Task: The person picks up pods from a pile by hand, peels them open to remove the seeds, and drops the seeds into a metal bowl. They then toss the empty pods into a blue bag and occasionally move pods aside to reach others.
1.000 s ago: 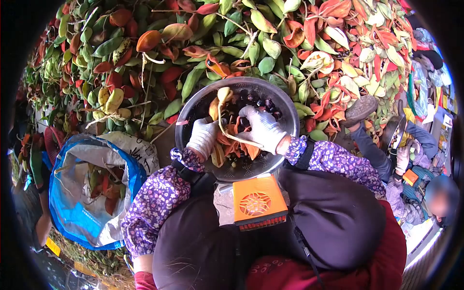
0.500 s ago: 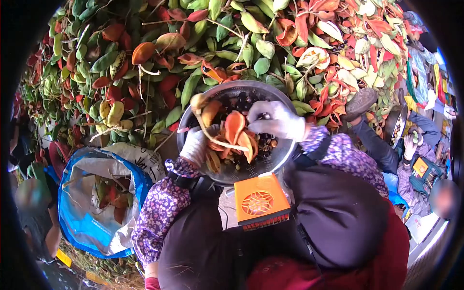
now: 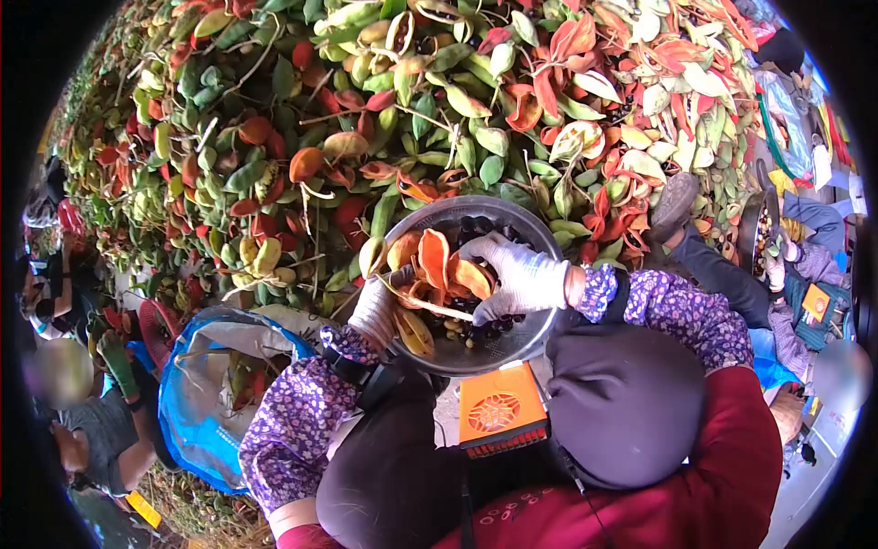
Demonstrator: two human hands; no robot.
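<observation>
Nearest, an orange square vented box point(image 3: 498, 411) lies on the lap. Just beyond, a round perforated metal colander point(image 3: 512, 348) holds dark seeds and a split orange pod cluster on a pale stem point(image 3: 437, 274). The white-gloved left hand point(image 3: 377, 309) grips the stem; the white-gloved right hand point(image 3: 519, 274) apparently pinches it among the seeds. At near left lies an open blue-and-white woven sack point(image 3: 197, 412); farthest, a heap of green and red pods point(image 3: 366, 110).
</observation>
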